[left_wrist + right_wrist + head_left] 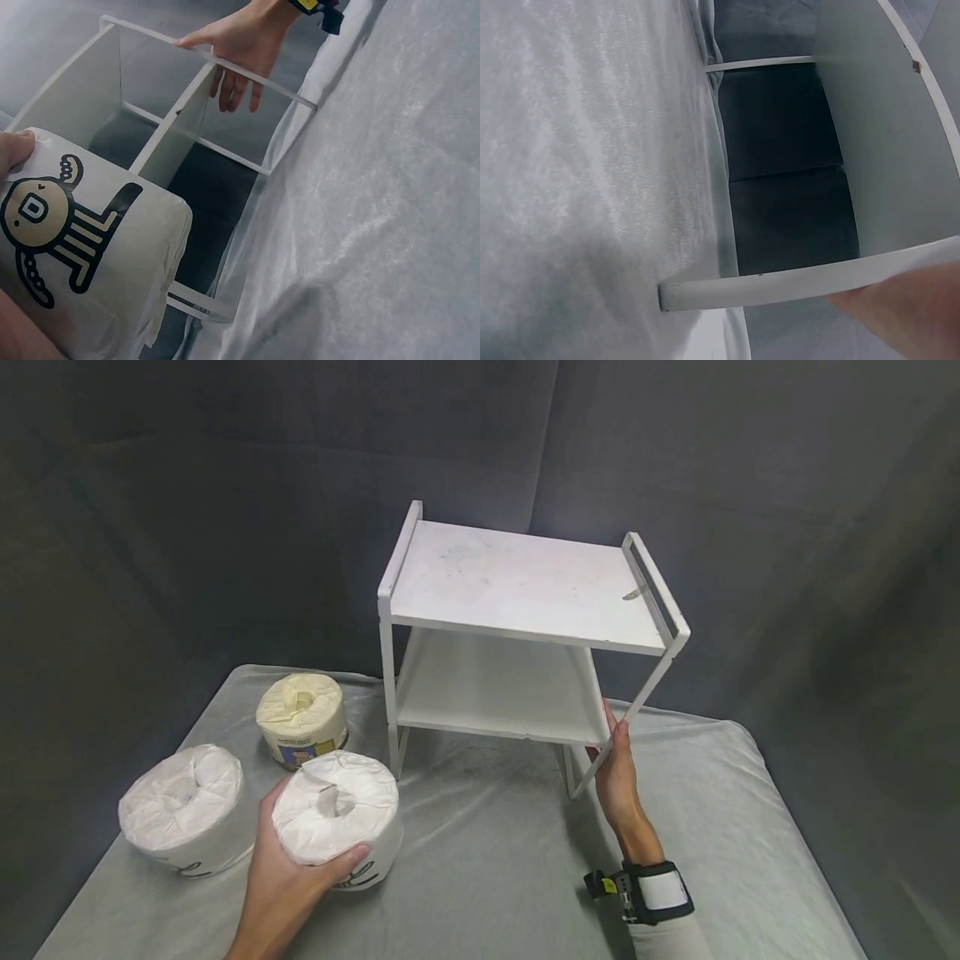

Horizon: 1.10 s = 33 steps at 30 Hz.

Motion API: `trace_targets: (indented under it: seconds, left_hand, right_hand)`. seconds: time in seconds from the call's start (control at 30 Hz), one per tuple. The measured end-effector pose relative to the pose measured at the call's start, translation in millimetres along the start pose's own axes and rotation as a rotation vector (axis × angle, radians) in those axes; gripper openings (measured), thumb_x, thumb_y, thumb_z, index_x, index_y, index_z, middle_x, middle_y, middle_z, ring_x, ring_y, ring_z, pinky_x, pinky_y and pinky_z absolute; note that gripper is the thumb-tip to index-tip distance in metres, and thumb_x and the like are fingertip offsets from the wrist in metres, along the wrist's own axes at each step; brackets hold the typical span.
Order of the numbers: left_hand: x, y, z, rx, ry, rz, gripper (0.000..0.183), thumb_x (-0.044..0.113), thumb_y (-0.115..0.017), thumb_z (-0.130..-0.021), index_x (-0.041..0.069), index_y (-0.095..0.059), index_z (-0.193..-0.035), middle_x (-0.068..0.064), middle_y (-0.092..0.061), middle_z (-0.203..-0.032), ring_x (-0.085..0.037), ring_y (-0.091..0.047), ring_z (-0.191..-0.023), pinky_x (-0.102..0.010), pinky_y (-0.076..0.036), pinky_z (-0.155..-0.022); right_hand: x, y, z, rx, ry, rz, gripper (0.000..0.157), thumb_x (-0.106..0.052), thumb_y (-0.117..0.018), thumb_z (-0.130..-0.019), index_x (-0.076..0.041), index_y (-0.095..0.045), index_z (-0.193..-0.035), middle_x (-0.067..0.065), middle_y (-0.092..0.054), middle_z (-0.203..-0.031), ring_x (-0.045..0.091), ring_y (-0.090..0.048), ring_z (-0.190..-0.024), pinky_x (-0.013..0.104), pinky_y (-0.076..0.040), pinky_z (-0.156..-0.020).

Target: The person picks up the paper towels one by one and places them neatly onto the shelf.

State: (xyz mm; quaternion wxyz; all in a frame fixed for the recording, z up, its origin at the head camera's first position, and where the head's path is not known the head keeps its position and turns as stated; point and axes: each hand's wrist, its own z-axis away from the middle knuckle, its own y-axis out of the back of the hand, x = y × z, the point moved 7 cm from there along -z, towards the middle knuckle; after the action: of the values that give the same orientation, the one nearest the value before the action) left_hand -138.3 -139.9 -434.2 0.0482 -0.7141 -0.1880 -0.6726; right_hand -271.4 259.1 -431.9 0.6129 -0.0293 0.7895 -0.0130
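Observation:
My left hand (281, 877) grips a white paper-wrapped toilet roll (367, 789) near the table's front left, thumb on its near side. In the left wrist view that roll (112, 262) shows a black and gold cartoon print. A white two-tier shelf rack (517, 581) stands behind, on the table. My right hand (618, 777) holds the rack's right front leg beside the lower shelf (495, 685), thumb in front and fingers behind. In the right wrist view only part of that hand (907, 307) shows against the white leg (780, 291).
Another white-wrapped roll (183, 802) stands at the left, and a cream-wrapped roll (300, 710) with a coloured label stands behind it. A grey cloth (480, 877) covers the table. Dark curtain (262, 527) hangs behind the rack.

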Motion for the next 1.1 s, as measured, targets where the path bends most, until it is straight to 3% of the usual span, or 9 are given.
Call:
trace_targets:
  seconds: [0.47,0.83,1.1]
  left_hand:
    - [8.7,-5.6,-2.5,-0.012,-0.045,0.041,0.112,0.009,-0.092,-0.056,0.021,-0.031,-0.149,0.007,-0.048,-0.136,-0.009,-0.048,-0.118,-0.014,-0.037,-0.097]
    - [30.9,-16.8,-3.4,-0.04,-0.078,0.042,0.112,0.012,-0.093,-0.055,0.024,-0.032,-0.148,0.007,-0.047,-0.139,-0.007,-0.046,-0.122,-0.015,-0.034,-0.1]
    - [48.0,-30.5,-6.9,-0.089,-0.159,0.131,0.109,0.008,-0.092,-0.056,0.022,-0.035,-0.147,0.004,-0.051,-0.136,-0.013,-0.05,-0.12,-0.018,-0.039,-0.099]
  right_hand:
    - [2,0.2,3,-0.003,0.046,-0.044,0.07,-0.052,-0.016,-0.103,-0.008,-0.02,-0.157,0.014,-0.029,-0.155,0.022,-0.025,-0.144,0.054,-0.009,-0.118]
    - [5,-0.1,3,0.0,0.027,-0.053,0.071,-0.053,-0.015,-0.103,-0.007,-0.016,-0.158,0.016,-0.025,-0.156,0.024,-0.024,-0.143,0.056,-0.007,-0.117]
    - [5,-0.2,4,0.003,0.018,-0.064,0.072,-0.053,-0.015,-0.103,-0.007,-0.016,-0.158,0.016,-0.025,-0.156,0.024,-0.023,-0.143,0.056,-0.007,-0.117]
